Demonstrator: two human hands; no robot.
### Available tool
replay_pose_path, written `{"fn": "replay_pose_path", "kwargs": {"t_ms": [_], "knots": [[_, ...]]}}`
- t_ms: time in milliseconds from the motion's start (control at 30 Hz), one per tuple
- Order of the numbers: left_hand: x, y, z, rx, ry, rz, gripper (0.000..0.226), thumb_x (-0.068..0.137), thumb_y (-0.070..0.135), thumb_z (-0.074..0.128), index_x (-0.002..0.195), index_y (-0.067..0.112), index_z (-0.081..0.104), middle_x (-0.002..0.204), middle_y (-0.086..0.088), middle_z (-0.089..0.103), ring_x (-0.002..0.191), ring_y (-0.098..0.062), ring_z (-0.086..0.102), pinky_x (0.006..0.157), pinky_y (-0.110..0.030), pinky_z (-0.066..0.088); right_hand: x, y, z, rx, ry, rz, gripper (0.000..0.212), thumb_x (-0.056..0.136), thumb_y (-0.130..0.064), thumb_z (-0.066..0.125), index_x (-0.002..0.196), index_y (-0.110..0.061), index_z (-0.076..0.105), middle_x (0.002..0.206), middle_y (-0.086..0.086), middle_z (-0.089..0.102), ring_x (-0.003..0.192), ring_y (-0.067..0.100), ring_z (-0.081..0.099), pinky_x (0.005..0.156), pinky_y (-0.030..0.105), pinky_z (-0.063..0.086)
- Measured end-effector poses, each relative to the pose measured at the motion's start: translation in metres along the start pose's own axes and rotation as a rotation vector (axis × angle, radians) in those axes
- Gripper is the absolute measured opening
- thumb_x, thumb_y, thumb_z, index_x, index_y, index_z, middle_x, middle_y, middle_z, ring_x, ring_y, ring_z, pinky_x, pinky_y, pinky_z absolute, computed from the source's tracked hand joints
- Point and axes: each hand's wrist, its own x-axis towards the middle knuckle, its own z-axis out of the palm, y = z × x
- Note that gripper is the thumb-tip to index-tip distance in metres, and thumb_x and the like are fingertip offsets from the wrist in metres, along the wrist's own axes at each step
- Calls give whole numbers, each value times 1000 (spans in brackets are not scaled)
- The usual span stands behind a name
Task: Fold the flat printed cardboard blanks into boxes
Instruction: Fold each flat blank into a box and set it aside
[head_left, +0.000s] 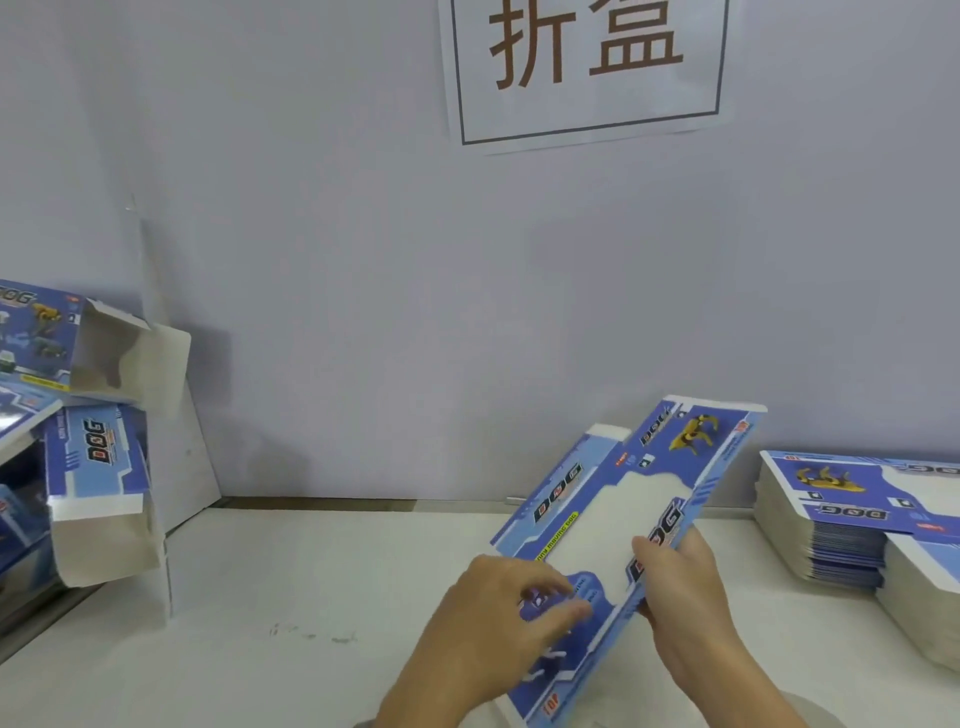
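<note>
Blanks (841, 519) wait stacked at three o'clock, several boxes (98, 467) stand folded at nine, and both hands — left (498, 618), right (680, 587) — grip one unfolded blank (623, 514).

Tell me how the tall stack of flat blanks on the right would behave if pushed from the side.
The stack of blanks would probably shear rather than slide whole: its sheets are loose and glossy-looking. It likely feels heavy, being many layers deep. Its already uneven edges suggest the top sheets slip easily.

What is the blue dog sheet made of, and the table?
The sheet in both hands looks like thin printed cardboard: glossy blue print, crisp fold lines, white edges. The table looks like a smooth white board, maybe plastic-coated; hard to tell. It shows faint scuff marks.
</note>
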Motion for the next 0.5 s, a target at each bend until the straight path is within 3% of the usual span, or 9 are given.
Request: {"fn": "replay_pose_path", "kwargs": {"t_ms": [67,100,167,233,300,333,400,500], "knots": [[1,-5,-2,-51,181,18,38,87,60,59,120,43,61,121,26,56,120,1,48,84,-3,41,0,-6,-5,-43,12,-55,10,97,2,47,95,-3,55,83,25,52,70,27,52,63,46,50],[2,-5,-5,-102,270,34,37,87,57,60,123,47,56,123,29,51,123,2,45,82,0,39,1,-9,-7,-68,-1,-87,5,98,0,50,98,3,53,86,31,48,73,28,50,71,55,52],[3,-2,-12,-227,437,27,44,84,54,63,124,53,43,124,36,43,121,9,41,81,1,38,-3,-21,-10,-86,-68,-158,14,99,-5,53,106,7,54,88,32,51,76,30,50,80,60,51],[2,4,-21,-370,560,-21,65,76,56,65,132,52,32,126,39,35,117,16,38,77,3,37,-10,-33,-10,-97,-130,-268,9,99,-8,55,102,-3,63,90,24,62,79,34,57,80,56,54],[-1,10,-33,-553,612,-51,85,70,53,71,142,44,28,127,37,36,111,21,44,68,7,38,-17,-45,-11,-124,-181,-386,19,98,-10,59,97,-27,69,91,4,74,86,28,68,74,50,61],[-2,12,-38,-651,623,-39,86,66,50,74,142,41,33,126,34,43,108,20,49,66,6,40,-19,-50,-12,-119,-220,-441,26,96,-11,61,97,-36,69,92,-2,76,86,22,72,67,42,63],[-3,11,-49,-846,652,10,73,61,42,78,127,27,51,113,18,69,97,0,68,63,-9,53,-22,-57,-15,-71,-283,-493,36,92,-10,64,98,-45,66,91,-6,77,81,16,74,56,30,60],[-10,14,-61,-901,641,2,48,65,37,74,109,21,63,95,4,76,82,-18,76,59,-32,62,-19,-60,-15,-58,-278,-512,31,91,-12,65,107,-38,63,90,-9,77,79,11,74,53,24,58]]}}
